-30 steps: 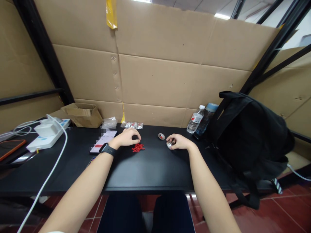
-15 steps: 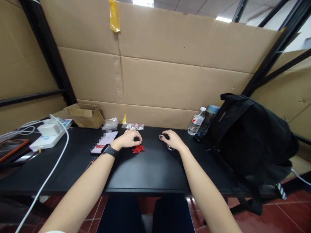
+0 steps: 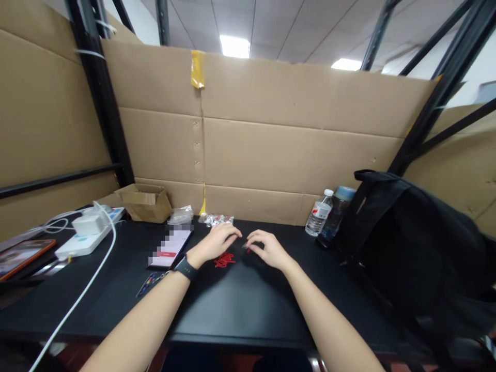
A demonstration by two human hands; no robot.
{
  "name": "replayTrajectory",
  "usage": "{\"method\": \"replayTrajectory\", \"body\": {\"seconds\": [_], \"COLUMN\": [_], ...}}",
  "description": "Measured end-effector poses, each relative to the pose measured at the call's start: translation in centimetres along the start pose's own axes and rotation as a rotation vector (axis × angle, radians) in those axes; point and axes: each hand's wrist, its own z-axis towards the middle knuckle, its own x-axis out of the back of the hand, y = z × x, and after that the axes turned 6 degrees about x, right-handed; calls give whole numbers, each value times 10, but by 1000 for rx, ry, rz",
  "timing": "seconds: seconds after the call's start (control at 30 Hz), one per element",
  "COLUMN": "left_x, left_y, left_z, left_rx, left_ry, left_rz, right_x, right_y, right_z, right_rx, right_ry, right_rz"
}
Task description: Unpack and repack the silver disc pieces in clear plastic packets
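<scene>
A small shiny round piece with a bit of red (image 3: 247,248) is pinched between thumb and fingers of my right hand (image 3: 269,249), just above the black table. It is too small to make out exactly. My left hand (image 3: 219,242), with a dark smartwatch (image 3: 185,267) on its wrist, reaches towards that piece. Its fingers are stretched out, thumb a little apart, and I see nothing in them. Right below it lies a small tangled pile of red cords (image 3: 225,260). The fingertips of both hands are close together but do not appear to touch.
Clear plastic packets (image 3: 217,220) and an open cardboard box (image 3: 145,204) stand along the back. A phone (image 3: 170,250), a keychain (image 3: 147,284) and a power strip (image 3: 83,243) with white cable are leftward. Bottles (image 3: 320,213) and a black backpack (image 3: 411,258) occupy the right.
The view has tilted up. My right hand has lifted a small shiny piece and moved left with it. My left hand has moved right, its fingers now pointing at the right hand.
</scene>
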Motion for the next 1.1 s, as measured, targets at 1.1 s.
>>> {"method": "replayTrajectory", "body": {"seconds": [1.1], "left_x": [-8], "left_y": [11], "left_z": [4], "left_rx": [122], "left_ry": [137], "left_rz": [-71], "right_x": [22], "right_y": [7], "right_z": [-11], "right_rx": [-146], "right_ry": [39], "right_rz": [252]}}
